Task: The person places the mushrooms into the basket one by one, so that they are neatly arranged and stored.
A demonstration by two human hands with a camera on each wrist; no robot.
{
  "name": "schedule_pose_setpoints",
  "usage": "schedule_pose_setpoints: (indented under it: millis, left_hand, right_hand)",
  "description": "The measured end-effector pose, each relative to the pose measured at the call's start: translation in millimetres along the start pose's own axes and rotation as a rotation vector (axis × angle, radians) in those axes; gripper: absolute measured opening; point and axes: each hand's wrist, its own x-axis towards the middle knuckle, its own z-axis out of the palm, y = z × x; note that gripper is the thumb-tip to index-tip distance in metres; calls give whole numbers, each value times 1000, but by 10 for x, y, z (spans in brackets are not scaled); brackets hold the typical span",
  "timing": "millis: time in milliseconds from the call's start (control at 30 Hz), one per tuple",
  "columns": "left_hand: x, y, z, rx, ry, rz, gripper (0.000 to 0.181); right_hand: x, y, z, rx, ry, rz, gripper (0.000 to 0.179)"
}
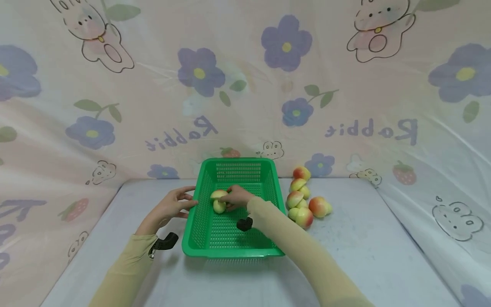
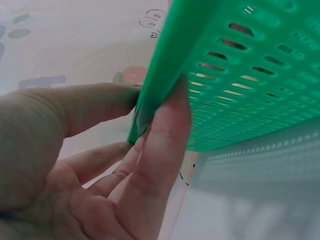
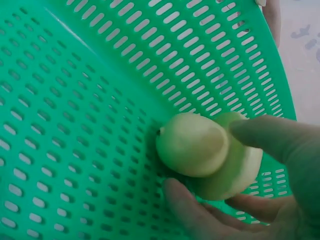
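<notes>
A green perforated plastic basket (image 1: 234, 253) stands on the table. At its left wall, my left hand (image 1: 168, 209) pinches the rim (image 2: 165, 60), thumb on one side and fingers on the other. Inside the basket, my right hand (image 1: 238, 197) holds a pale yellow mushroom (image 1: 219, 195) between thumb and fingers. The right wrist view has that mushroom's rounded stem (image 3: 190, 145) toward the camera, low in the basket by a slotted wall. The thumb (image 3: 265, 135) lies at the edge of its cap, with fingers underneath.
Several yellow mushrooms with reddish caps (image 1: 304, 217) lie in a loose row on the white table (image 1: 368, 238), right of the basket. A patterned cloth (image 1: 238, 85) hangs behind the table. My right forearm (image 1: 303, 247) crosses over the basket's right wall.
</notes>
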Motion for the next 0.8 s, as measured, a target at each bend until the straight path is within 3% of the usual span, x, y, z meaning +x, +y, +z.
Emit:
schedule_pose_setpoints:
  millis: [333,800]
  left_hand:
    - [0,3,-10,-6,-5,2,68]
    - [-17,11,-11,-2,-6,3,68]
  right_hand:
    - [-94,-110,-112,-30,-8,29,67]
    - [-161,-213,-604,168,-51,-20,54]
